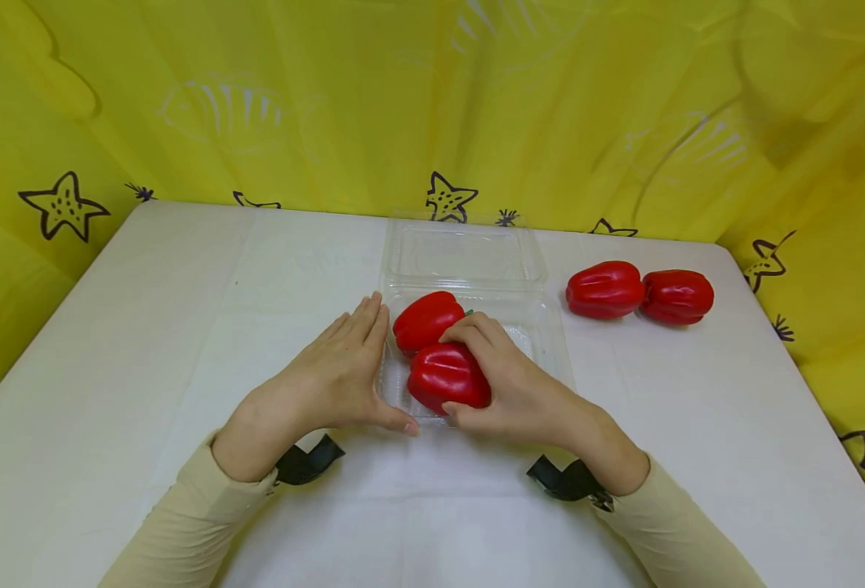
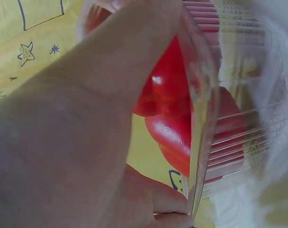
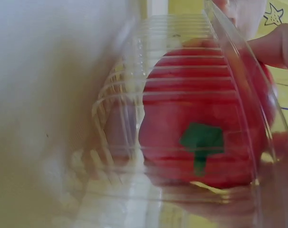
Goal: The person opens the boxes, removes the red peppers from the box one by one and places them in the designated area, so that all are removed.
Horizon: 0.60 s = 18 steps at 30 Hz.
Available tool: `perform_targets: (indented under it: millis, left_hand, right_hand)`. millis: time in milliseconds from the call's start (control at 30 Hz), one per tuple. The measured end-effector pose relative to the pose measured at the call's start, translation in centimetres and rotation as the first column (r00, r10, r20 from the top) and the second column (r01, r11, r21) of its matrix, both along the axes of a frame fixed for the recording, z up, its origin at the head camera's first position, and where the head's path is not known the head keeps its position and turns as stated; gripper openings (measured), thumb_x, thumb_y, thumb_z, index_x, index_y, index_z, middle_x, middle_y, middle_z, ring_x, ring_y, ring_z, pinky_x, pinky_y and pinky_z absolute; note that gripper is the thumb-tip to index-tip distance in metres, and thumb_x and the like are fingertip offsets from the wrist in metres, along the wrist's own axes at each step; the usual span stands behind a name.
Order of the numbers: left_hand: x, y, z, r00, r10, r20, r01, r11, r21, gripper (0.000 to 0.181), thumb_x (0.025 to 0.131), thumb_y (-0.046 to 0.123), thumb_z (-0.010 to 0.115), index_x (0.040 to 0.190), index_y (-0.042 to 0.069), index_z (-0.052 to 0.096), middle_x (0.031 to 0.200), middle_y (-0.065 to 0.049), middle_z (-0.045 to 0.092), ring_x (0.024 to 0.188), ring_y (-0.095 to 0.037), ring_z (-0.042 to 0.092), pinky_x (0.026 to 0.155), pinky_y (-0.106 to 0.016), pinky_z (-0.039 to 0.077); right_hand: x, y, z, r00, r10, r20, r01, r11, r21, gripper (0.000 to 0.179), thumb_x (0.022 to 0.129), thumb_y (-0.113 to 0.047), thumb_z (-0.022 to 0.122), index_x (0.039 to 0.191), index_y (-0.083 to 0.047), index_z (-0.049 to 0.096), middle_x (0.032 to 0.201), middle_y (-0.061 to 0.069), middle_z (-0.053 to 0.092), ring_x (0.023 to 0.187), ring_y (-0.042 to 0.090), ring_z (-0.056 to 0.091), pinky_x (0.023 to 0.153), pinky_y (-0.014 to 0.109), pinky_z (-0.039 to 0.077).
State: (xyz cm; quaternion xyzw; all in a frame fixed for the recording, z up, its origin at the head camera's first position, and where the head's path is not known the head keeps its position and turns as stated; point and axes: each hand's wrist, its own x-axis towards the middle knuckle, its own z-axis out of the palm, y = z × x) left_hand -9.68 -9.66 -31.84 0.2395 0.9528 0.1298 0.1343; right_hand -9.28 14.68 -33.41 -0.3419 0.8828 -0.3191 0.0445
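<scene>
Right hand point(image 1: 513, 376): fingers curled, spread to pepper width, gripping near red pepper point(image 1: 444, 374), thumb on near side. Its long axis runs roughly left-right, stem end toward right palm. Left hand point(image 1: 336, 376): fingers straight, thumb splayed, touching left edge of clear container point(image 1: 550, 331). Just past right fingertips: second pepper point(image 1: 425, 318), stem right. Right of and beyond right fingers: two more peppers point(image 1: 608, 290). Four total, two in one container.

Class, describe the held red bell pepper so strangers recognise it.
On the white-covered table, find the open clear plastic container. Inside, one glossy red bell pepper lies farther back; choose the nearer red pepper, the only one in the right-hand grip.
</scene>
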Motion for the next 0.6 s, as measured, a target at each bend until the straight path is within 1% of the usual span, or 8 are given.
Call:
perform_targets:
  millis: [100, 233, 333, 500, 600]
  left_hand:
    - [0.01, 0.1, 0.11, 1.0, 0.004, 0.004, -0.004, 1.0, -0.004, 0.134, 0.065, 0.072, 0.078, 0.155, -0.006, 0.016, 0.166, -0.022, 0.009, 0.155, -0.035, 0.007, 0.125, -0.052, 0.017]
    - [0.02, 0.19, 0.12, 1.0, 0.003, -0.001, -0.003, 1.0, -0.006, 0.135, 0.064, 0.072, 0.078, 0.155, -0.007, 0.016, 0.165, -0.022, 0.01, 0.155, -0.035, 0.008, 0.125, -0.052, 0.017]
    - [0.06, 0.2, 0.12, 1.0, 0.004, -0.004, -0.004, 1.0, -0.008, 0.135, 0.065, 0.072, 0.077, 0.155, -0.007, 0.016, 0.165, -0.022, 0.01, 0.155, -0.035, 0.008, 0.125, -0.051, 0.017]
    - [0.09, 0.19, 0.11, 1.0, 0.001, -0.008, -0.001, 1.0, -0.008, 0.135, 0.064, 0.073, 0.077, 0.155, -0.007, 0.016, 0.166, -0.022, 0.009, 0.155, -0.035, 0.007, 0.125, -0.051, 0.017]
    - [0.12, 0.19, 0.11, 1.0, -0.002, -0.012, 0.002, 1.0, -0.007, 0.135, 0.064, 0.073, 0.077, 0.155, -0.007, 0.017, 0.166, -0.022, 0.009, 0.155, -0.035, 0.007, 0.125, -0.051, 0.017]
  right_hand:
    - [-0.11, 0.25, 0.03, 1.0, 0.015, -0.005, -0.015, 1.0, 0.003, 0.067, 0.076, -0.023, 0.079, 0.135, -0.015, 0.048, 0.133, -0.004, 0.045, 0.122, 0.009, 0.044, 0.089, 0.028, 0.057]
    - [-0.24, 0.51, 0.05, 0.998, 0.049, -0.041, -0.048, 0.999, 0.019, 0.066, 0.078, -0.02, 0.074, 0.139, -0.014, 0.049, 0.132, -0.002, 0.045, 0.123, 0.012, 0.044, 0.09, 0.03, 0.057]
    - [-0.27, 0.62, 0.08, 0.996, 0.064, -0.058, -0.062, 0.998, 0.03, 0.066, 0.079, -0.02, 0.073, 0.14, -0.014, 0.049, 0.132, -0.001, 0.045, 0.124, 0.013, 0.044, 0.09, 0.031, 0.057]
    - [-0.11, 0.51, 0.12, 0.995, 0.062, -0.082, -0.057, 0.997, 0.056, 0.066, 0.082, -0.032, 0.078, 0.138, -0.015, 0.049, 0.131, 0.0, 0.045, 0.124, 0.014, 0.045, 0.092, 0.033, 0.056]
    - [-0.01, 0.36, 0.12, 0.993, 0.05, -0.109, -0.042, 0.996, 0.076, 0.068, 0.081, -0.039, 0.08, 0.136, -0.014, 0.05, 0.129, 0.0, 0.046, 0.122, 0.014, 0.046, 0.093, 0.032, 0.056]
